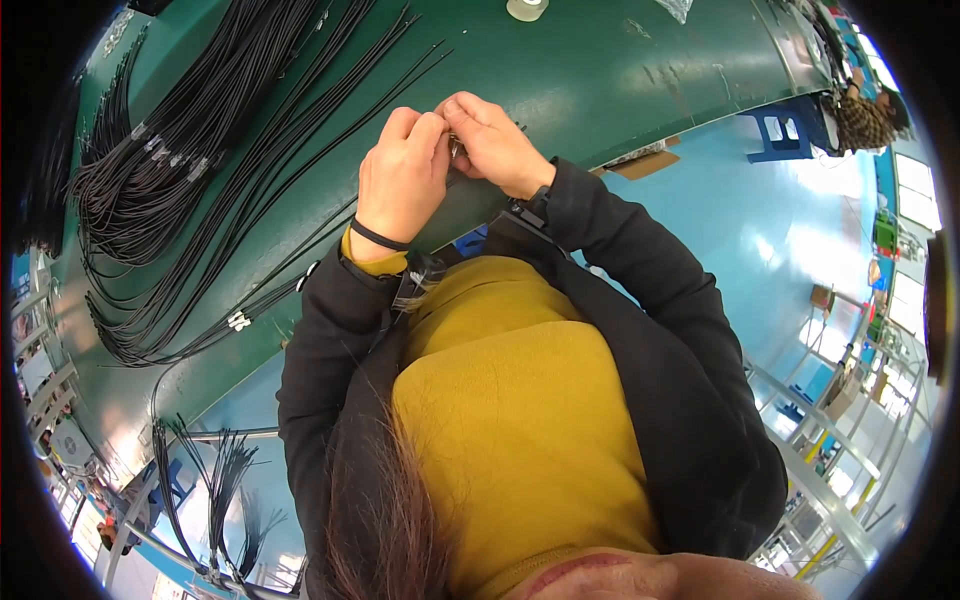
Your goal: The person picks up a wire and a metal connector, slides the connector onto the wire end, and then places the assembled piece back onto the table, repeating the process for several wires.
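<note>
Fingers [432,130] of left hand [400,180] and right hand [495,145] pinched together on small metal part [455,148], upper centre above green tabletop [600,70], black cables [200,170] upper left; steady, close grip judged advisable.

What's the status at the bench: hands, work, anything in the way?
Left hand and right hand pinched together on a small part. Black cables left on green table.
</note>
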